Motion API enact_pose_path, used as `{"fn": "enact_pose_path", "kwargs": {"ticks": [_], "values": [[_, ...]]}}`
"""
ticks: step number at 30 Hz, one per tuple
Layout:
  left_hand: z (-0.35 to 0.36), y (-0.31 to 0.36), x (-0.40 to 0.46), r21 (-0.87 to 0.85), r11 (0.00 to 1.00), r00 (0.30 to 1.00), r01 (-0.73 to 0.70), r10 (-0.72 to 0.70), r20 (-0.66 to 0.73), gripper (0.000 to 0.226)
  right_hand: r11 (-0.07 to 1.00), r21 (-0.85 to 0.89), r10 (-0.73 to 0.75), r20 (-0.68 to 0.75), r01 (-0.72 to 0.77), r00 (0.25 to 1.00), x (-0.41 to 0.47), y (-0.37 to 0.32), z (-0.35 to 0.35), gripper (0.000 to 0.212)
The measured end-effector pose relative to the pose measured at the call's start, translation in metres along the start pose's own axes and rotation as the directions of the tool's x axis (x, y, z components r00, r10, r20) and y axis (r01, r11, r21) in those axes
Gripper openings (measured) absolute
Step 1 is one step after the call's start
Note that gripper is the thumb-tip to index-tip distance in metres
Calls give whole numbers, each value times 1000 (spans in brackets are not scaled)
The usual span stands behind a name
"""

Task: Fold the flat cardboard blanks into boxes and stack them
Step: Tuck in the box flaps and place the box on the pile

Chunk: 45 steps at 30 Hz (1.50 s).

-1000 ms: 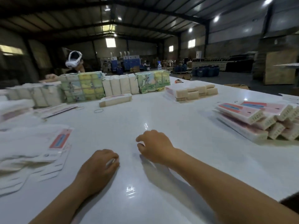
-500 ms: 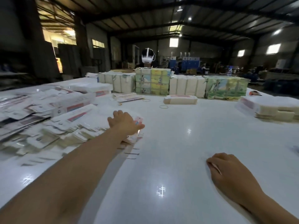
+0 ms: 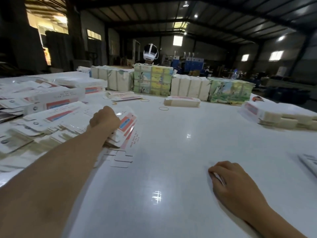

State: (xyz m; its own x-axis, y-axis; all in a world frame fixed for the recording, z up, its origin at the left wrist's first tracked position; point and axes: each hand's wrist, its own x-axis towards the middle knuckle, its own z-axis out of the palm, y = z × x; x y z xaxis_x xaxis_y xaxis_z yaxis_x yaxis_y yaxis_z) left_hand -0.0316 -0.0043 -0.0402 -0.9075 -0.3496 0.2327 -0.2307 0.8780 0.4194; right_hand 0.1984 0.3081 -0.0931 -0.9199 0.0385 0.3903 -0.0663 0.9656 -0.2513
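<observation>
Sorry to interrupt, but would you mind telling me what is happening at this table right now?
A person is starting on a box. Their left hand grips the top of the pile of flat cardboard blanks, while the right hand rests curled on the white table. Folded boxes are stacked at the far right.

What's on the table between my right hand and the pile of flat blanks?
Head view: only bare white table between the right hand and the flat blanks.

Glossy white counter (image 3: pixel 171 169). Left: heaped flat blanks (image 3: pixel 51 121). Far edge: row of wrapped bundles (image 3: pixel 171 83), one folded box (image 3: pixel 181 101) before them, rubber bands (image 3: pixel 163 108) nearby. Right: stacked folded boxes (image 3: pixel 277 115). Right hand (image 3: pixel 231 184) rests on the near counter.
</observation>
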Motion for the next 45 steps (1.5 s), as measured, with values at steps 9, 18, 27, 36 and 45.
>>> {"fn": "enact_pose_path", "kwargs": {"ticks": [9, 18, 27, 36, 45], "values": [[-27, 56, -87, -689, 719, 911, -90, 339, 235, 7, 1000, 4, 7, 15, -7, 1000, 0, 1, -2, 27], [-19, 57, -189, -761, 648, 607, 13, 600, 521, 9, 800, 518, 374, -33, -304, 927, 0, 9, -21, 20], [-14, 43, -191, -690, 701, 658, -182, 608, 444, 8, -268, 910, 345, 397, -317, 850, -2, 6, -52, 50], [-2, 66, -237, -18, 530, 527, -848, 846, 84, 110, 79, 959, 244, 247, -273, 938, -9, -10, -48, 17], [-5, 69, -240, -76, 388, 390, -919, 857, -337, 90, -202, 933, 22, 310, -299, 951, -11, -12, -49, 39]]}}
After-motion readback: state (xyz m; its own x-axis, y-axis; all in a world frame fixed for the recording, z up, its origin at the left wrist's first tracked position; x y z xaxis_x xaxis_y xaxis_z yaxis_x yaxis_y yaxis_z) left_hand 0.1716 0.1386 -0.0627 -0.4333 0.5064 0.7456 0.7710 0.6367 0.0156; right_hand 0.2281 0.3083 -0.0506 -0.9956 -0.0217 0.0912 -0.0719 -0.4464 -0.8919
